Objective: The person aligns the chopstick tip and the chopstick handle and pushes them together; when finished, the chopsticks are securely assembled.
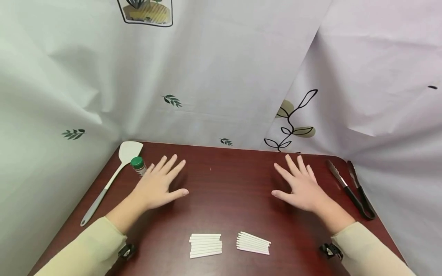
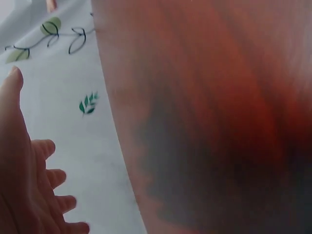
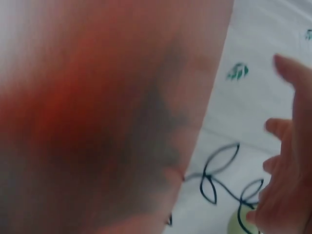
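Observation:
My left hand (image 1: pixel 155 188) is held over the left part of the dark red table, palm down with fingers spread, and holds nothing. Just beyond its little finger stands a small clear jar (image 1: pixel 139 165) with a green lid, partly overlapped by the hand. Over the right part, my right hand (image 1: pixel 304 188) is spread the same way, also holding nothing. Nearer the front lie two groups of white sticks: a left row (image 1: pixel 206 245) and a right row (image 1: pixel 253 243). Both wrist views show spread fingers, the left hand (image 2: pixel 24 170) and right hand (image 3: pixel 287 170), above the tabletop.
A white spatula (image 1: pixel 127 151) with a grey handle lies along the table's left side. Black-handled metal tongs (image 1: pixel 352 191) lie at the right edge. White printed cloth (image 1: pixel 221 76) hangs behind and on both sides of the table (image 1: pixel 228 199).

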Motion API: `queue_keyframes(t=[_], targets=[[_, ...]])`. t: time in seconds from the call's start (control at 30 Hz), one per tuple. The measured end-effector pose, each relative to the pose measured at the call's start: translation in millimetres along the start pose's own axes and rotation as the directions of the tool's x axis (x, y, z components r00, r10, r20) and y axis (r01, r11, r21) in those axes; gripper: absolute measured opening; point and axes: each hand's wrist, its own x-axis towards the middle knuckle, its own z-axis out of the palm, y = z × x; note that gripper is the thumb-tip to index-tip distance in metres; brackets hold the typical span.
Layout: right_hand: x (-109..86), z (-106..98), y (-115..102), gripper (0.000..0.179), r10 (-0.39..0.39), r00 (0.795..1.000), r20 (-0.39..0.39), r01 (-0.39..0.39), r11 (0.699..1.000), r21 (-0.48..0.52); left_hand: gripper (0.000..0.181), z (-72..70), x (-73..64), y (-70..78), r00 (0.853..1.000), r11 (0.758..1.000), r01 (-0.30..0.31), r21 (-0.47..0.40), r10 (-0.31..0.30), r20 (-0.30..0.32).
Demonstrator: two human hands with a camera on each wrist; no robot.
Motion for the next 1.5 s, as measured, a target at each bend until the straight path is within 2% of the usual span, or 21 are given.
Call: queue_keyframes(t=[0.17,0.27,0.47,0.57,0.7,0.8,0.87,0.93,1.07,1.17,1.23,1.3,1.4,1.5], targets=[[-6.9,23.9,-19.3,0.078,0.013,0.998,-0.054,-0.006,0.991,0.13,0.089,8.0,-11.2,18.5,0.999,0.991,-0.042,-0.125,0.037,-0.037],[-12.2,36.2,-30.1,0.07,0.006,0.997,-0.081,0.008,0.986,0.169,0.082,15.3,-17.6,29.9,0.997,0.978,-0.055,-0.2,0.041,-0.073],[-22.0,58.6,-45.7,0.054,0.002,0.99,-0.141,0.033,0.969,0.243,0.061,35.7,-25.5,46.1,0.986,0.955,-0.116,-0.274,0.077,-0.148],[-25.4,69.3,-52.0,0.046,0.016,0.987,-0.162,0.038,0.946,0.322,0.054,45.3,-28.6,52.6,0.984,0.939,-0.147,-0.311,0.107,-0.141],[-29.1,82.1,-60.4,0.034,0.039,0.978,-0.204,0.05,0.91,0.412,0.047,54.2,-33.7,61.6,0.982,0.907,-0.189,-0.376,0.163,-0.099],[-31.8,91.3,-66.9,0.021,0.04,0.967,-0.251,0.075,0.898,0.433,0.043,61.3,-36.8,66.9,0.975,0.889,-0.224,-0.4,0.209,-0.08],[-33.6,96.6,-70.9,0.016,0.026,0.957,-0.29,0.108,0.894,0.434,0.039,66.9,-38.4,69.4,0.967,0.875,-0.253,-0.413,0.235,-0.095],[-34.9,100.9,-74.4,0.016,0.007,0.944,-0.329,0.146,0.886,0.44,0.034,74.1,-39.9,70.6,0.962,0.858,-0.274,-0.435,0.241,-0.132],[-37.0,105.8,-79.6,0.019,-0.041,0.922,-0.386,0.235,0.852,0.469,0.028,88.0,-41.6,69.9,0.944,0.818,-0.312,-0.483,0.21,-0.254],[-39.9,108.1,-81.4,0.019,-0.086,0.908,-0.409,0.294,0.828,0.478,0.027,93.3,-42.0,69.6,0.93,0.8,-0.34,-0.495,0.207,-0.305],[-41.6,109.2,-82.2,0.019,-0.124,0.9,-0.417,0.331,0.816,0.473,0.027,94.5,-42.2,70.1,0.924,0.796,-0.357,-0.489,0.224,-0.311],[-42.8,110.4,-82.5,0.021,-0.158,0.896,-0.414,0.353,0.819,0.452,0.025,94.5,-43.0,71.3,0.923,0.798,-0.363,-0.481,0.237,-0.303],[-45.3,111.2,-83.8,0.027,-0.189,0.9,-0.393,0.356,0.838,0.413,0.023,94.8,-44.2,73.4,0.924,0.807,-0.367,-0.463,0.256,-0.286],[-48.6,111.6,-85.9,0.035,-0.196,0.914,-0.356,0.336,0.858,0.389,0.023,94.5,-45.4,76.1,0.923,0.813,-0.371,-0.448,0.269,-0.277]])
